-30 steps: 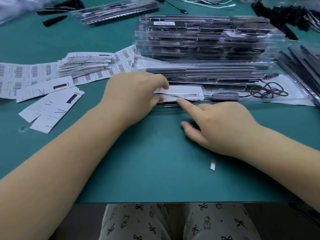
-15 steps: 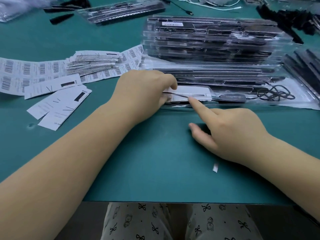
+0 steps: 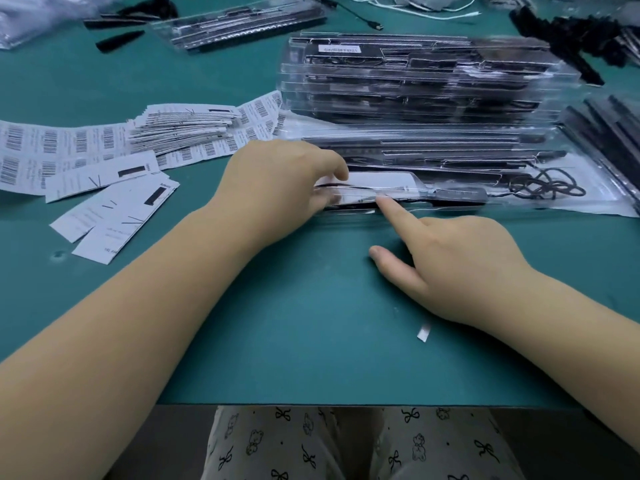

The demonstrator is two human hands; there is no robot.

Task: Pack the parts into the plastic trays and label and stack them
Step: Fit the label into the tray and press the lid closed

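A clear plastic tray (image 3: 540,206) lies flat in front of me, holding long black parts, a coiled black cord (image 3: 545,187) and a white card (image 3: 381,180) at its left end. My left hand (image 3: 277,178) grips that left end, fingers curled over the card and tray edge. My right hand (image 3: 460,265) presses its straight index fingertip on the tray's front rim just right of the left hand; its thumb rests on the mat. Behind stands a stack of filled trays (image 3: 415,84), the top one bearing a small label (image 3: 339,49).
Barcode label sheets (image 3: 52,147), a pile of white cards (image 3: 180,126) and loose cards (image 3: 114,216) lie at the left. Another filled tray (image 3: 242,26) sits far back. Black parts (image 3: 616,133) lie at the right. A paper scrap (image 3: 424,332) is near the table's front edge.
Both hands stay at the tray's left end; the right index fingertip has slid slightly along the front rim. The head view has shifted a little.
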